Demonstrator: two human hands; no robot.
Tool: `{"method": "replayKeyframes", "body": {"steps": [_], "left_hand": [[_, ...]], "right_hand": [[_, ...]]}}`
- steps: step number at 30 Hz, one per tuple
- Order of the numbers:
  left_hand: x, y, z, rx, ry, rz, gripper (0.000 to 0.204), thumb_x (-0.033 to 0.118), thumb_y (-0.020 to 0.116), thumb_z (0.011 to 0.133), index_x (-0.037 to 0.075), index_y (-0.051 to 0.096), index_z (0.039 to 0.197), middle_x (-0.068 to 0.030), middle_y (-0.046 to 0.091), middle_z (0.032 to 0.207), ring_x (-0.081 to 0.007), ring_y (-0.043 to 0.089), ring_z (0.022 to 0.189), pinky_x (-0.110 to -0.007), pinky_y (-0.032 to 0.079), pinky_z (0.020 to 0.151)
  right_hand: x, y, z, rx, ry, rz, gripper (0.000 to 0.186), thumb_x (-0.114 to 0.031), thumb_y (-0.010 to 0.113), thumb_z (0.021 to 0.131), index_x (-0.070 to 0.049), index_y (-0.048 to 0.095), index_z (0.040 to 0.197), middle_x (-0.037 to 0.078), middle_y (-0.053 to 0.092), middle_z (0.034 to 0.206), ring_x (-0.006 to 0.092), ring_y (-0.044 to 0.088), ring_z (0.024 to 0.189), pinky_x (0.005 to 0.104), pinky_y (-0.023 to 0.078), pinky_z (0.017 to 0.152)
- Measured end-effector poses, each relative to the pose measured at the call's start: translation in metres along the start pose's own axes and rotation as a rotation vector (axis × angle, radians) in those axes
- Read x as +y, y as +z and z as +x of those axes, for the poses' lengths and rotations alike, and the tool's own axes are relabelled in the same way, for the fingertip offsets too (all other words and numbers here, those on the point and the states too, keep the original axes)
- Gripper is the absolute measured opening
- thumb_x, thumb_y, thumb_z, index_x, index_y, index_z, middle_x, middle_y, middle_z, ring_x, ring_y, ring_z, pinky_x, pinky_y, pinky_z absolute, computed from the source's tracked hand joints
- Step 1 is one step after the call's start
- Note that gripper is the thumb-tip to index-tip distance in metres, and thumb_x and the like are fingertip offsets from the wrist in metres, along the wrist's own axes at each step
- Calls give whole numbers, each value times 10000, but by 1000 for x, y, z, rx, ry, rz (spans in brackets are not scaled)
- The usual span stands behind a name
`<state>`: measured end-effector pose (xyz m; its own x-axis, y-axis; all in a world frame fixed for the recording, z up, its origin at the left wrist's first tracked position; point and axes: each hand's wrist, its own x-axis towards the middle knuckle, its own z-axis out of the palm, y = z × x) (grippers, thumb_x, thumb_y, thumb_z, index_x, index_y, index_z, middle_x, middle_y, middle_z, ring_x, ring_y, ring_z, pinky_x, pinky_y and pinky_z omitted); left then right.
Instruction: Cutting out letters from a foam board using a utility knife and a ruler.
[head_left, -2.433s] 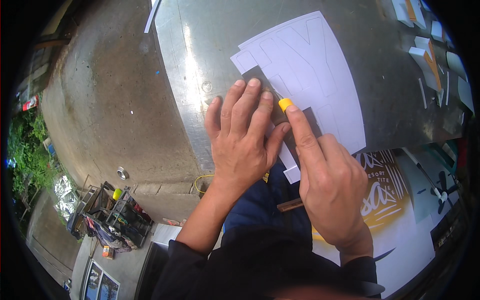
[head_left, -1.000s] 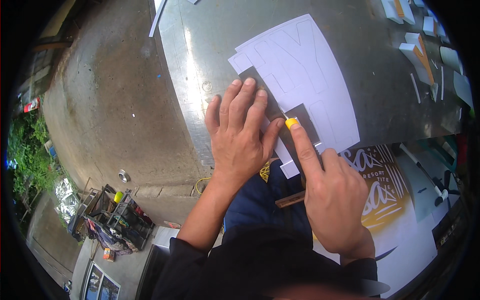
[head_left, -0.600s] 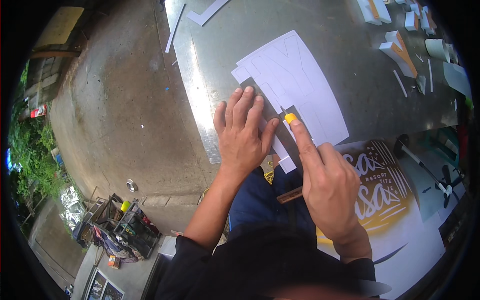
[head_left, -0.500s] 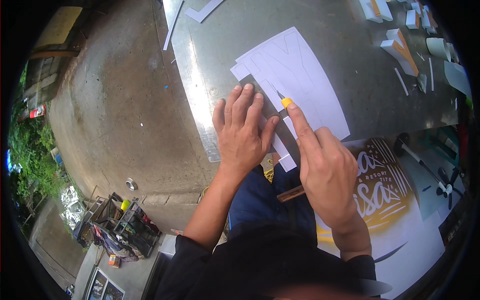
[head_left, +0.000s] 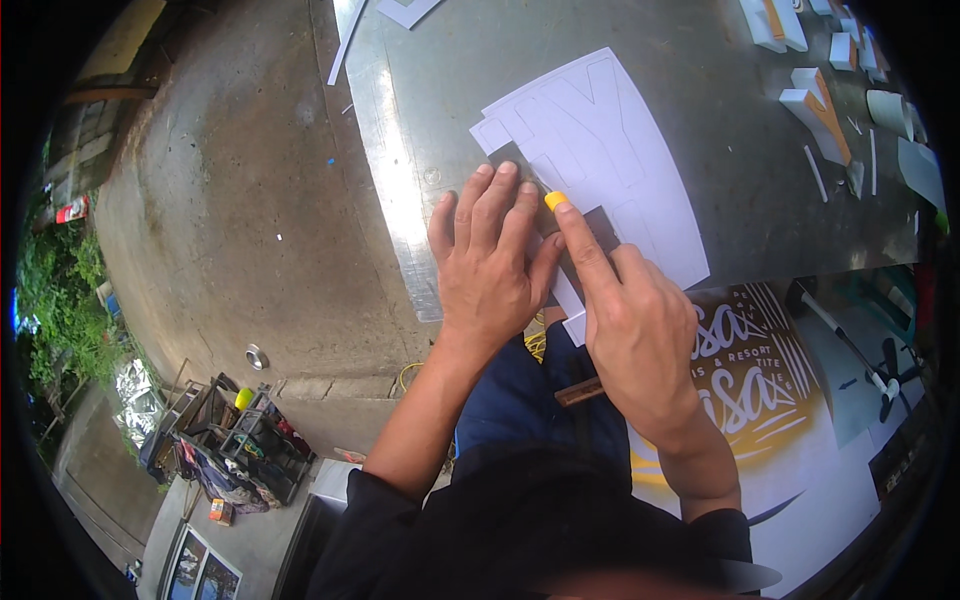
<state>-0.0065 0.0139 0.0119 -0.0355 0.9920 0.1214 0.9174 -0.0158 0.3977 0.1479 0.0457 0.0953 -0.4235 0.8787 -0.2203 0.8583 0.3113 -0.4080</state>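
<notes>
A white sheet (head_left: pixel 655 215) with thin letter outlines lies on the metal table, its near part covered by my hands. My left hand (head_left: pixel 490 265) is open, fingers stretched flat over a dark straightedge (head_left: pixel 508 156) and pressing it against the sheet. Closed around a yellow craft knife (head_left: pixel 556 201), my right hand (head_left: pixel 640 325) has its index finger extended along the top. The knife's thin blade touches or nearly touches the sheet beside the straightedge, close to my left fingertips; the exact contact is too small to tell. Most of the knife's handle is hidden inside my right hand.
White block letters with orange-brown sides (head_left: pixel 822 115) and thin white offcuts (head_left: pixel 815 173) lie at the table's far right. White strips (head_left: pixel 408 10) rest at its far left edge. Below right is a printed panel (head_left: pixel 740 400) in brown, yellow and white. Left is concrete floor (head_left: pixel 240 200).
The knife and my right hand have moved slightly left and closer to my left fingers. A dark flat patch now shows right of the knife. My left hand stays pressed down.
</notes>
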Motion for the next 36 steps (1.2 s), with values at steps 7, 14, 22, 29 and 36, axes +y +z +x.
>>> {"method": "replayKeyframes", "body": {"steps": [7,14,22,29,36], "left_hand": [[0,1,-1,-3,1,4,534,357,764,890,91,641,1337,-100,551,1485,-290,472,1425,-527,269,1192],[-1,3,-1,8,1,9,527,341,761,883,92,643,1332,-98,554,1482,-292,473,1425,-528,271,1191],[2,0,0,8,-1,-6,516,357,754,898,91,643,1327,-96,559,1478,-291,473,1425,-531,278,1190],[0,-1,0,-1,3,-9,520,358,749,905,83,638,1332,-104,553,1481,-297,464,1432,-540,280,1188],[0,-2,0,-8,-1,-19,517,352,745,912,76,633,1335,-113,551,1484,-302,460,1435,-541,273,1194]], "right_hand": [[-3,-1,0,-4,12,-20,660,-21,666,903,-226,567,1522,98,532,772,287,612,671,437,500,615],[-12,-10,4,-50,28,-88,672,-38,648,899,-217,543,1539,102,553,791,286,628,684,424,516,622],[-18,-24,-11,-159,69,-210,652,-77,632,916,-198,523,1547,105,575,811,276,645,699,415,525,634],[-19,-34,-15,-195,14,-361,579,-179,691,905,-215,586,1473,39,600,813,192,678,737,301,547,637],[-18,-34,-16,-163,6,-329,594,-164,714,894,-196,584,1472,58,622,799,206,699,711,319,557,625]]}}
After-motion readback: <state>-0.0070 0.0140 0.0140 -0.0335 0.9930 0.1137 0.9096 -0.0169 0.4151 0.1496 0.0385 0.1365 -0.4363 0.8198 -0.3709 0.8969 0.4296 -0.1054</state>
